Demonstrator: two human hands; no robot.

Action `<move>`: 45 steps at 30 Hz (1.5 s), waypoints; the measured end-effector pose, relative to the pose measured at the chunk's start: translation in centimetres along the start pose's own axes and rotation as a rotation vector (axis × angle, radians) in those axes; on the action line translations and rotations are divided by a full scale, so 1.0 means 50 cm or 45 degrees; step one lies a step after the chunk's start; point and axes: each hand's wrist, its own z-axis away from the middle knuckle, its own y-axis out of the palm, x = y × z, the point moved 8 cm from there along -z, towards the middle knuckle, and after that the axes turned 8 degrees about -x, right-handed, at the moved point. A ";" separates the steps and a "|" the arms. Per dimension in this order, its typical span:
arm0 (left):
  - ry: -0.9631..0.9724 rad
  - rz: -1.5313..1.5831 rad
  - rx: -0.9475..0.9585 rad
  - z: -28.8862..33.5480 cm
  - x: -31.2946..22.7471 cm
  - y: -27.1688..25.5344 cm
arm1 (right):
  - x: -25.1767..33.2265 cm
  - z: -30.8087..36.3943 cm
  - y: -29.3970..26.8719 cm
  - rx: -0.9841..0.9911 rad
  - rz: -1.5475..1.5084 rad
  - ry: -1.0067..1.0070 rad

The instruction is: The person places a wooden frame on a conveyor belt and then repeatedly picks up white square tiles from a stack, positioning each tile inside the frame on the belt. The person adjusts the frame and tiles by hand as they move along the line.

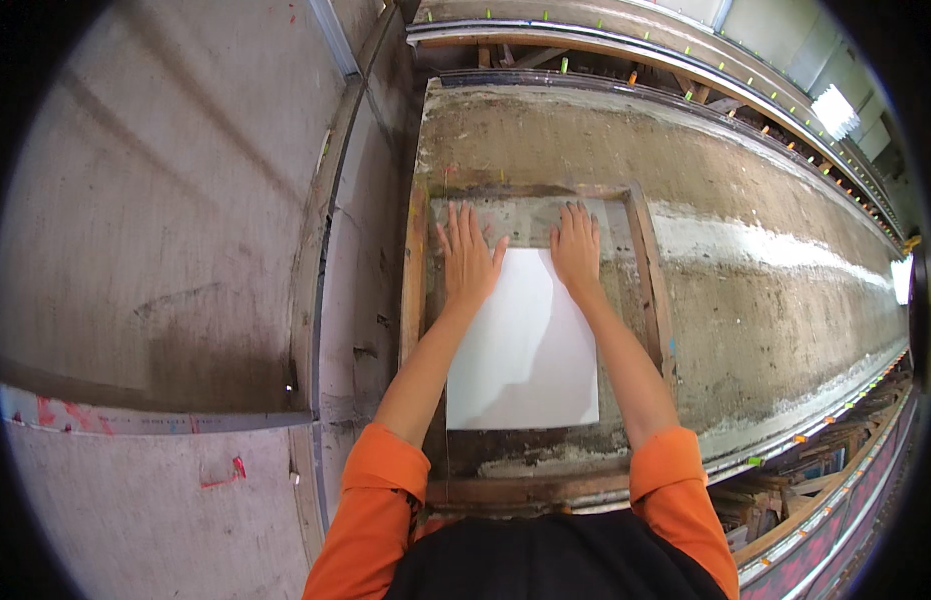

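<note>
A white rectangular sheet (520, 350) lies flat inside a worn wooden frame (650, 270) on a long, stained table. My left hand (468, 255) rests palm down by the sheet's far left corner, fingers stretched away from me and thumb pointing inward. At the far right corner, my right hand (576, 245) lies the same way, its fingers close together and straight. Neither hand grips anything. Both fingertips reach past the sheet's far edge onto the grey, smudged surface near the frame's far bar. Shadow falls over the right part of the sheet.
The long table (775, 290) stretches off to the right, with small green and orange clips along its rails. Another clipped rail (545, 28) runs beyond it. A grey panelled wall (185, 220) stands close on the left. Wood scraps (775, 505) are piled below the table at the lower right.
</note>
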 end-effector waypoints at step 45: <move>-0.030 0.129 0.915 0.367 -0.074 -0.164 | 0.087 0.328 -0.235 0.439 -0.243 -0.198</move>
